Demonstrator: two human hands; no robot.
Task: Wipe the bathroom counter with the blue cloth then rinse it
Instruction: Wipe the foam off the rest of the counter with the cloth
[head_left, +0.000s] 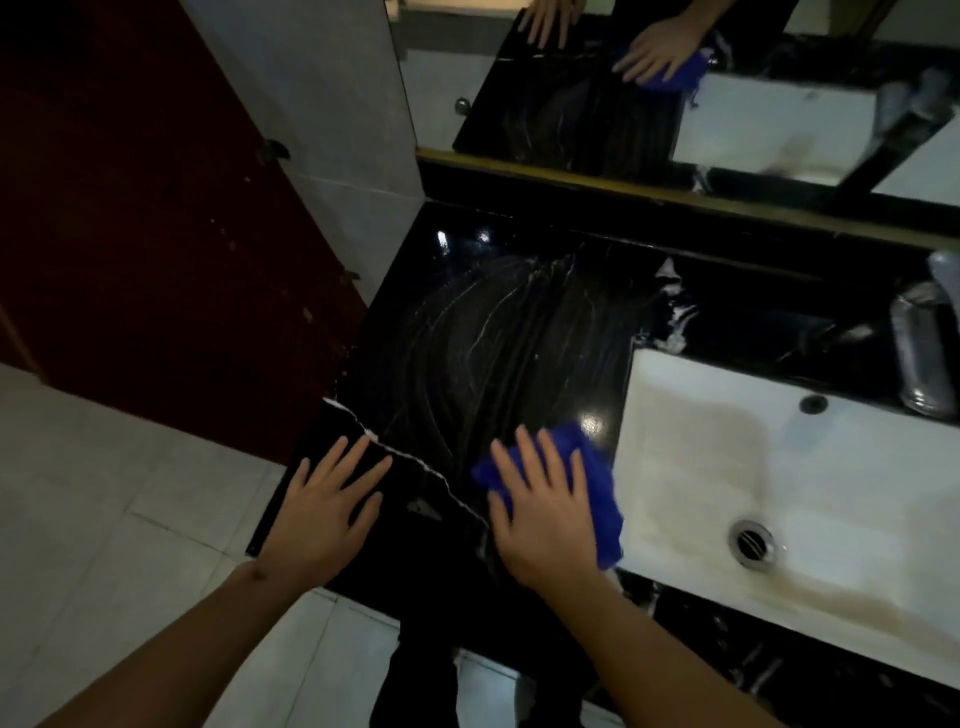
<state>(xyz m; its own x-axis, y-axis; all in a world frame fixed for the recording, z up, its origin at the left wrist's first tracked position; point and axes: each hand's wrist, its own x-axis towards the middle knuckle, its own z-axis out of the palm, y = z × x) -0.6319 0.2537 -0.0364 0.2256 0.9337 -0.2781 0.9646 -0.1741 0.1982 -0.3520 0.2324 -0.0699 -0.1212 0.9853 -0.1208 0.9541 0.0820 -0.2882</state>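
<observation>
The black marble bathroom counter (498, 332) shows wet curved wipe streaks and a white crack running across its front left part. My right hand (545, 506) presses flat on the blue cloth (597, 483) at the counter's front, right beside the sink's left rim. My left hand (327, 501) lies flat with fingers spread on the counter's front left corner, holding nothing. The white rectangular sink (779, 467) with its metal drain (753, 543) sits to the right of the cloth.
A chrome tap (922, 348) stands behind the sink at the far right. A mirror (675, 93) above the counter reflects both hands and the cloth. A dark red door (130, 234) and a white tiled wall (322, 130) stand at the left, over a pale tiled floor (104, 493).
</observation>
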